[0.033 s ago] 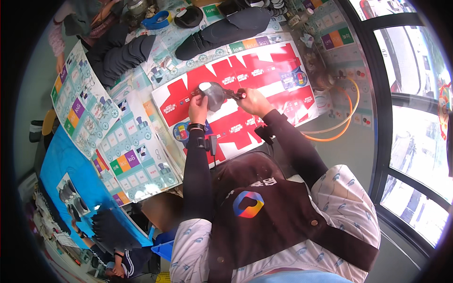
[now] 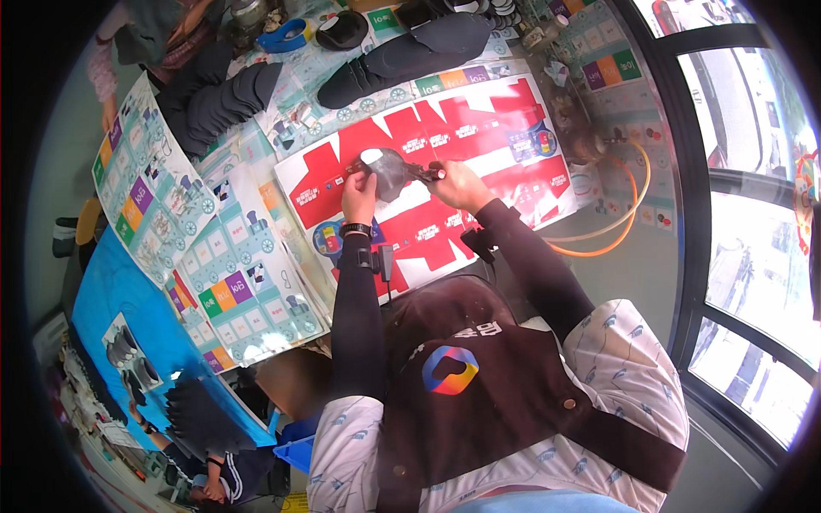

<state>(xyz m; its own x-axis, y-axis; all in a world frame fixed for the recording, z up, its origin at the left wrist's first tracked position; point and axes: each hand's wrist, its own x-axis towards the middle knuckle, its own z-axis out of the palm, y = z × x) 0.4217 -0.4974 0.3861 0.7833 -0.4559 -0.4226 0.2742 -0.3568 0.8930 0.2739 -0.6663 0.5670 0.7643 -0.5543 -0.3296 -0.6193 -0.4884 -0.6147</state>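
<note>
Here you are at the table, both hands up over the red and white sheet point(image 2: 505, 184), and between them sits the dark grey piece point(image 2: 392, 178), a pale patch point(image 2: 370, 156) showing at its upper left. Your left hand point(image 2: 359, 203) has it by the left edge, thumb and fingers closed in a pinch, with barely any opening to speak of. Over on the other side, your right hand point(image 2: 462, 186) is curled round a slim dark tool point(image 2: 419, 173), fingers folded in, and the tool's far end reaches to the piece's right edge; whether it actually touches, you can't tell from here. Beyond your hands, a long row of black pieces point(image 2: 406, 60) lies across the table, another black stack point(image 2: 224, 101) fans out to the left, and a blue ring point(image 2: 282, 37) rests between them, farther back.
</note>
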